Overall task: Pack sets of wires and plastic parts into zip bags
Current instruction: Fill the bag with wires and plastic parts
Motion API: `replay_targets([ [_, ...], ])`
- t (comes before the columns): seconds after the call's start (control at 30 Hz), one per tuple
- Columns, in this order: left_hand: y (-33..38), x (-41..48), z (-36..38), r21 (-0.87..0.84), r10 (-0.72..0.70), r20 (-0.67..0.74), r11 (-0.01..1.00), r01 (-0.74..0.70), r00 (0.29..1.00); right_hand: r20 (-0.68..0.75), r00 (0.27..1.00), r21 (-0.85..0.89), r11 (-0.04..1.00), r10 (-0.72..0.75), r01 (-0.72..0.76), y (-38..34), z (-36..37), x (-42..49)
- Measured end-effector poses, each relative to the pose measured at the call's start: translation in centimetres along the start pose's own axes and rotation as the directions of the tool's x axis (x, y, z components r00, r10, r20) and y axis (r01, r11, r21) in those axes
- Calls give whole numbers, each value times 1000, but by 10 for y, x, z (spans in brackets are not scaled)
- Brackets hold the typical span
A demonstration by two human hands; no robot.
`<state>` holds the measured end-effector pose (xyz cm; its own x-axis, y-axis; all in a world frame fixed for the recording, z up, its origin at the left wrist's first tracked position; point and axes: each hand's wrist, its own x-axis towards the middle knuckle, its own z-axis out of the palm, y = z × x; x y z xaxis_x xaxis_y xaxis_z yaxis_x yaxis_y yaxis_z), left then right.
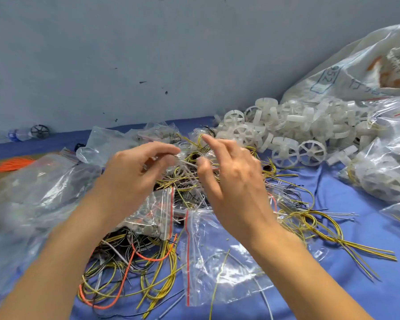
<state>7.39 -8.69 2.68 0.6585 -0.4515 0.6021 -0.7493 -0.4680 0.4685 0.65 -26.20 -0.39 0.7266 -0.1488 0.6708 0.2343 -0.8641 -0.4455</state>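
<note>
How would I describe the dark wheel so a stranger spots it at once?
Follow the blue cloth to its far left edge by the wall. The wheel stands there beside a clear bottle. It alone is dark; the piled wheels at right are white.

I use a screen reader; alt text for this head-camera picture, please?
Left hand and right hand hover over a tangle of wires on a blue cloth. Clear zip bags lie around; white plastic wheels are piled at back right.

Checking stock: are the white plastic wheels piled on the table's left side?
No, the white plastic wheels are heaped at the far right, beside a large sack.
</note>
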Motion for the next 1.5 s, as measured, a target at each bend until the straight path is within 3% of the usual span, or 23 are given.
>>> replay_targets([
  [0.07, 6, 1, 4, -123, -27, 32, 992, 31, 999, 210, 976, 4, 999, -50, 50, -7, 7, -2],
  [0.13, 9, 1, 8, -173, -28, 52, 984, 37, 998, 311, 949, 119, 993, -48, 11, -8, 15, -5],
  [0.27, -1, -6, 10, -176, -90, 260, 975, 139, 961, 256, 966, 301, 946, 42, -121, 5, 19, -6],
  [0.37, -3, -14, 15, -118, -86, 353, 984, 135, 932, 274, 951, 371, 896, 143, -242, 12, 20, -8],
  [0.57, -10, -17, 15, 73, -107, 224, 993, 93, 969, 352, 929, 399, 880, 114, -258, 18, 16, -10],
  [0.77, -12, -16, 8, 110, -69, 136, 992, 54, 988, 394, 914, 372, 892, 97, -255, 22, 14, -10],
  [0.87, -9, -18, 15, 50, -86, 26, 995, 85, 996, 344, 935, 458, 854, 86, -247, 19, 15, -11],
  [0.97, 5, -24, 36, -210, -226, -13, 953, 218, 974, 251, 949, 631, 712, 190, -309, 12, 20, -12],
  [1.07, 26, -30, 63, -413, -326, 46, 854, 316, 944, 232, 897, 782, 477, 375, -401, 4, 26, -16],
  [1.17, 39, -34, 82, -476, -342, 29, 821, 314, 939, 308, 838, 887, 183, 451, -424, -5, 31, -18],
  [1.27, 51, -39, 93, -516, -364, 17, 795, 320, 931, 341, 794, 921, -12, 503, -388, -12, 33, -17],
  [1.33, 56, -41, 96, -474, -346, 11, 824, 310, 938, 335, 773, 933, -74, 538, -353, -15, 33, -16],
  [1.5, 49, -40, 94, -418, -278, 60, 865, 277, 959, 347, 738, 931, -116, 579, -346, -20, 35, -18],
])
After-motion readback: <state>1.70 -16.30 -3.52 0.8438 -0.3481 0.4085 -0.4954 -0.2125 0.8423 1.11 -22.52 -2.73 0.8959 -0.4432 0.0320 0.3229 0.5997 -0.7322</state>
